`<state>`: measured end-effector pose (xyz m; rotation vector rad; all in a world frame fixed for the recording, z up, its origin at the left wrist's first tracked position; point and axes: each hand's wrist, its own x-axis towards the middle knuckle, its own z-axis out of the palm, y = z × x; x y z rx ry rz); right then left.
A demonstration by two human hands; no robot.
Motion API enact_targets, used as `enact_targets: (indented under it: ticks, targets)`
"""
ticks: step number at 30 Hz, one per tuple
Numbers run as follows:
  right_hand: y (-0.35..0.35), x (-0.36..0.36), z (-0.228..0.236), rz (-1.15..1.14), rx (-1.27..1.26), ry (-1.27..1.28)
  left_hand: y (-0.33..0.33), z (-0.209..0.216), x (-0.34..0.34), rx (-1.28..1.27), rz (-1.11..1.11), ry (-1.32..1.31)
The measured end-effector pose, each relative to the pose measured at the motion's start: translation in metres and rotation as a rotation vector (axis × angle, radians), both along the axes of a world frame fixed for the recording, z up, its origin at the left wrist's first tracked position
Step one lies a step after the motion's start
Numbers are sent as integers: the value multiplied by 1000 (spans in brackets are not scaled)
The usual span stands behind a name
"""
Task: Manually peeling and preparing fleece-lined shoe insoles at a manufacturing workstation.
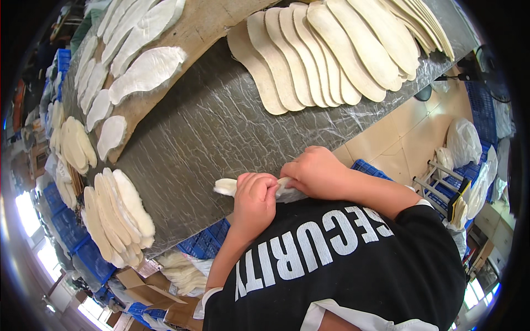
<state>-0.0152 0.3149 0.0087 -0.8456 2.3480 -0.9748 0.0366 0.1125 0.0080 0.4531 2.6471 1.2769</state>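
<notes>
At the near edge of the table, both my hands grip one cream-white fleecy insole (224, 186). My left hand (255, 197) is closed around its middle, and one rounded end sticks out to the left. My right hand (314, 172) pinches it further right, fingers bent down onto it; part of the insole shows between the two hands. The fingers cover most of it, so its full shape is hidden. Past my hands, a long overlapping row of cream insoles (273, 60) lies along the far side of the table.
Plastic film covers the dark table (187, 129). White fleece pieces (146, 74) lie on a brown board (204, 27) at the far left. A stack of fleece insoles (113, 215) sits at the left edge. Blue crates (201, 241) and a cardboard box (149, 292) stand below.
</notes>
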Motion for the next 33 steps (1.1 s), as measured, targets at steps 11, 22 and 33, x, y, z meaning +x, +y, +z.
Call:
enact_targets:
  ticks: [11,22,33]
  targets:
    - [3,4,-6,-14,-45,99,-21,3,-1,-25,68,180]
    - [7,11,-13,-21,-110,192,-24,-5,3,-46,70,207]
    - [5,16,-16,-53,-188,252,-16,-1,1,-163,4,237]
